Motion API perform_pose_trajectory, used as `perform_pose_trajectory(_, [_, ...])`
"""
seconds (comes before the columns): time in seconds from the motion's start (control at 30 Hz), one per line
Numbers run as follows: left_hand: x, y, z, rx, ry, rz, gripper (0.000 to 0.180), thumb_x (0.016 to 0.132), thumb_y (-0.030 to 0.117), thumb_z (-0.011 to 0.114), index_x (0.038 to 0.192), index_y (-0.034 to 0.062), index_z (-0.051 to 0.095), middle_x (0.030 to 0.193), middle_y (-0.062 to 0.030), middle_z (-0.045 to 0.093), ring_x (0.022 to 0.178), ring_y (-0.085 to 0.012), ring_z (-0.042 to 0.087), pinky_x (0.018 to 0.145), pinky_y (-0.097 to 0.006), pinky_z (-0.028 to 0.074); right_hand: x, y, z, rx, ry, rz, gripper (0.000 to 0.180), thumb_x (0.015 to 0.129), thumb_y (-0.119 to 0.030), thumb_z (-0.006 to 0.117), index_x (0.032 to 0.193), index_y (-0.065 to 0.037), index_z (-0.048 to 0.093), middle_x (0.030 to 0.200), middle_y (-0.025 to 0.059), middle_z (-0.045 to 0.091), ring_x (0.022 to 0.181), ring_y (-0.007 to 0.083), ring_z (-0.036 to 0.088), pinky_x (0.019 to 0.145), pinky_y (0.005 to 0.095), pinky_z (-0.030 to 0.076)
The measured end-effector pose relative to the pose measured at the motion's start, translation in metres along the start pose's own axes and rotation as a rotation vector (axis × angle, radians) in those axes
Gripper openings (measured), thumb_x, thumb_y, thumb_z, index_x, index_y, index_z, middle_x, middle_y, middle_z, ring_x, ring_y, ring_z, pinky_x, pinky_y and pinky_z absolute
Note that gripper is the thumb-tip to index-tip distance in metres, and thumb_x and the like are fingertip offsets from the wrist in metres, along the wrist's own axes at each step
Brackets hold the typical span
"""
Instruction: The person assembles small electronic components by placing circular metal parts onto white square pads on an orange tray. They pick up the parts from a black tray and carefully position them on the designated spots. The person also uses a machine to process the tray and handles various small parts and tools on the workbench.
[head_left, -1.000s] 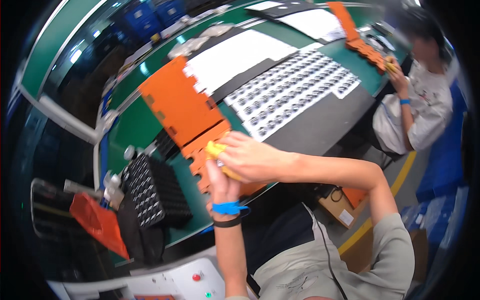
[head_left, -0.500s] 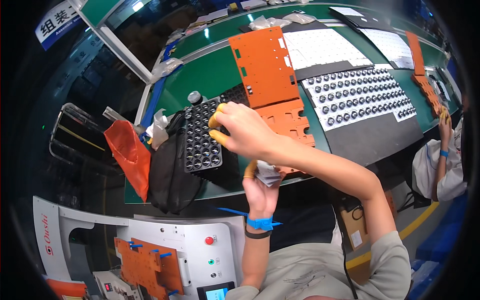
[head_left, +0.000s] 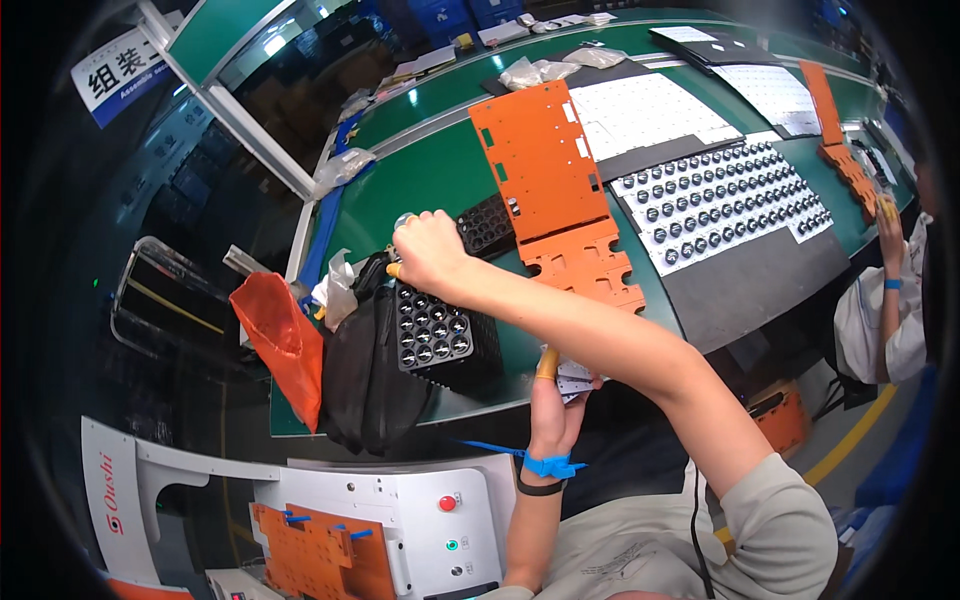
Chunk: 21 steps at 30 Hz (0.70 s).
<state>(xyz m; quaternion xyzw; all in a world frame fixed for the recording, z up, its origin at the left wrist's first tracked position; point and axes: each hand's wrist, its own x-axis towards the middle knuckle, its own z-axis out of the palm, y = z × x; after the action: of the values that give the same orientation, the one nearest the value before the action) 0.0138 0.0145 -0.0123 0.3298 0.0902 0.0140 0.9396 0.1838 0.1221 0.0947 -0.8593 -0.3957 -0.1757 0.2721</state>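
- The right hand (head_left: 428, 252) reaches far across the body to the left, its forearm stretched out over the bench; the fingers curl closed at the top edge of a black compartment tray (head_left: 443, 322), with a small shiny part at the fingertips, though whether it is gripped I cannot tell.
- The left hand (head_left: 553, 395) is raised upright at the near bench edge, below the right forearm, fingers closed around a small pale perforated plate (head_left: 574, 377); a blue wrist strap (head_left: 547, 465) circles the wrist.
- The black compartment tray lies flat directly under the right hand, its long axis running from the near bench edge away from the person, with round parts seated in its cells.
- The work surface is a green bench (head_left: 440, 170); just right of the right hand lie orange plates (head_left: 545, 175), their long axis also pointing away.
- Farther right sits a grey mat with rows of small round parts (head_left: 725, 200).
- Left of the tray, black bags (head_left: 365, 365) and an orange bag (head_left: 275, 335) hang at the bench end.
- At the far right, another person's sleeve (head_left: 885, 320) shows.
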Motion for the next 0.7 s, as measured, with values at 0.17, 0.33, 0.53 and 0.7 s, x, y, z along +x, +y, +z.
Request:
perform_pose_trajectory(0.17, [0.006, -0.003, -0.011, -0.065, -0.053, -0.036, 0.03, 0.104, 0.029, 0.049, 0.124, 0.0096, 0.059, 0.115, -0.0037, 0.065, 0.105, -0.0186, 0.062, 0.091, -0.037, 0.052, 0.001, -0.001, 0.0, 0.082, 0.008, 0.039, 0.023, 0.07, -0.025, 0.076, 0.079, -0.004, 0.073, 0.09, 0.0173, 0.072, 0.093, 0.0302, 0.069, 0.081, 0.0409, 0.051])
perform_pose_trajectory(0.33, [0.014, -0.001, -0.006, -0.084, 0.074, -0.002, 0.033, 0.102, 0.032, 0.055, 0.124, 0.0077, 0.059, 0.119, -0.0043, 0.065, 0.11, -0.0194, 0.062, 0.097, -0.037, 0.049, -0.003, 0.0, -0.005, 0.172, 0.048, 0.056, 0.022, 0.072, -0.024, 0.075, 0.079, -0.003, 0.073, 0.091, 0.0174, 0.071, 0.093, 0.0308, 0.068, 0.081, 0.042, 0.051])
perform_pose_trajectory(0.53, [0.029, -0.002, 0.006, -0.036, 0.118, 0.002, 0.047, 0.101, 0.033, 0.056, 0.135, 0.0014, 0.05, 0.129, -0.012, 0.061, 0.117, -0.0255, 0.06, 0.102, -0.042, 0.048, 0.0, 0.0, 0.012, 0.072, 0.069, 0.045, 0.02, 0.066, -0.019, 0.074, 0.074, -0.001, 0.071, 0.086, 0.0175, 0.07, 0.087, 0.0301, 0.069, 0.077, 0.041, 0.052])
perform_pose_trajectory(0.7, [0.025, 0.0, 0.001, 0.025, 0.084, 0.03, 0.051, 0.101, 0.034, 0.055, 0.141, 0.0048, 0.044, 0.134, -0.0122, 0.058, 0.121, -0.0251, 0.058, 0.104, -0.043, 0.047, 0.001, -0.005, 0.013, 0.066, 0.054, 0.028, 0.014, 0.065, -0.014, 0.072, 0.073, -0.003, 0.072, 0.085, 0.0166, 0.07, 0.085, 0.029, 0.069, 0.074, 0.0395, 0.051])
